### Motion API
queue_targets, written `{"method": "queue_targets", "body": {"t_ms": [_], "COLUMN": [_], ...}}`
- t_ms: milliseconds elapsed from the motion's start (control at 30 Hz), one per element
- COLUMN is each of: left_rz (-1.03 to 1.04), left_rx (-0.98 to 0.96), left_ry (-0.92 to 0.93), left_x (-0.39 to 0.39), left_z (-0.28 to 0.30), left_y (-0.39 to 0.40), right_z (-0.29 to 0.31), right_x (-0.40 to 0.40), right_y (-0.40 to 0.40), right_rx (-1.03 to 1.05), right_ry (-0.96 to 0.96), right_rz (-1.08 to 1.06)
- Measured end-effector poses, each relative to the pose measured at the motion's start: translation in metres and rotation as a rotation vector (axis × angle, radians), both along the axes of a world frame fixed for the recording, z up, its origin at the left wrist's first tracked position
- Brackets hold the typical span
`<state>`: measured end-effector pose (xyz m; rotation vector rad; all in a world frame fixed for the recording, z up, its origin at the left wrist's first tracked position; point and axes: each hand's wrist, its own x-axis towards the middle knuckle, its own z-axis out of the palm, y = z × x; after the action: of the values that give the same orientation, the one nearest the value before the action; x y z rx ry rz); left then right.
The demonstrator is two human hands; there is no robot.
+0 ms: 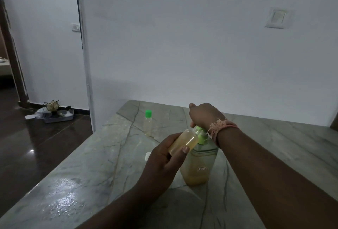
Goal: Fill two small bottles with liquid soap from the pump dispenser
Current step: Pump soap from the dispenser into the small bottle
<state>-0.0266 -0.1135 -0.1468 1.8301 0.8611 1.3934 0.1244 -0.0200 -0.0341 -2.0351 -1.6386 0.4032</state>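
The pump dispenser (198, 164) stands on the marble counter (91, 164), clear-bodied with yellowish soap low inside and a green pump head. My right hand (204, 116) rests on top of the pump head, fingers curled over it. My left hand (164, 157) grips a small clear bottle (183, 142), tilted with its open mouth at the pump's nozzle; it holds yellowish soap. A second small bottle (147, 122) with a green cap stands upright further back on the counter, apart from both hands. A small white cap (147, 156) lies on the counter beside my left hand.
A white wall runs behind the counter, with a switch plate (276, 17) on it. The counter's left edge drops to a dark tiled floor, where a tray with small objects (54, 113) sits by a doorway.
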Motion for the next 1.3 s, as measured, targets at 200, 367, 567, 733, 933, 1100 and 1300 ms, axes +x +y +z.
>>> {"method": "queue_targets", "body": {"t_ms": [200,367,567,733,933,1100,1300], "left_rz": [0.003,0.010,0.002,0.004,0.021,0.014,0.010], "left_rx": [0.006,0.001,0.000,0.005,0.004,-0.003,0.004], "left_ry": [0.015,0.010,0.008,0.008,0.024,0.019,0.015], "left_x": [-0.002,-0.001,0.000,-0.001,-0.001,0.000,-0.001], "left_z": [-0.001,-0.001,-0.003,-0.003,-0.003,-0.004,-0.002], "left_y": [0.000,-0.002,0.002,0.001,0.000,0.003,-0.001], "right_z": [-0.005,0.000,-0.009,-0.009,0.002,-0.008,-0.005], "right_x": [-0.002,-0.002,0.003,0.000,-0.002,-0.003,-0.001], "right_y": [0.004,0.005,0.009,0.005,0.003,0.004,0.001], "right_rx": [0.003,0.001,0.046,0.045,0.069,0.095,0.055], "right_ry": [-0.054,-0.051,0.009,-0.007,-0.029,-0.014,-0.027], "right_rz": [-0.031,0.001,-0.082,-0.069,-0.016,-0.067,-0.030]}}
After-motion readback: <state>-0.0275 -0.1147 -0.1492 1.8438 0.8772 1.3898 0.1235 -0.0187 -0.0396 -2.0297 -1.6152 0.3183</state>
